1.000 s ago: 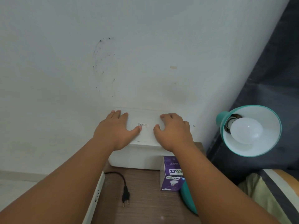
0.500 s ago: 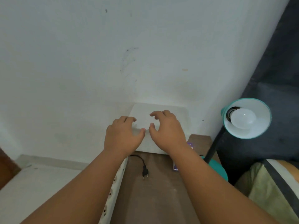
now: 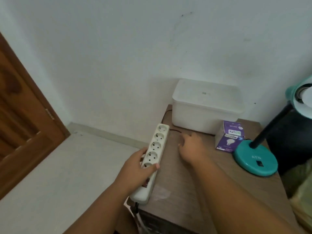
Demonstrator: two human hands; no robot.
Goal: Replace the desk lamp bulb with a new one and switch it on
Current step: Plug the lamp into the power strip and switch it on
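Note:
A teal desk lamp stands at the right of the wooden table: its round base [image 3: 255,160] with a black switch, a black neck, and the shade [image 3: 302,98] with a white bulb cut off by the frame edge. Beside the base stand two purple bulb boxes [image 3: 230,138]. My left hand [image 3: 141,168] grips a white power strip [image 3: 156,149] lying along the table's left edge. My right hand [image 3: 190,147] hovers over the table with fingers curled downward, over the lamp's black cord [image 3: 175,130]; the plug is hidden under it.
A white lidded box [image 3: 206,105] sits against the wall at the back of the table [image 3: 194,191]. A brown wooden door [image 3: 22,115] is at the left, pale floor below it. Patterned fabric lies at the lower right.
Both hands left the white box lid. The left one dropped onto the power strip, the right one came down to the table near the cord. The view swung left and down.

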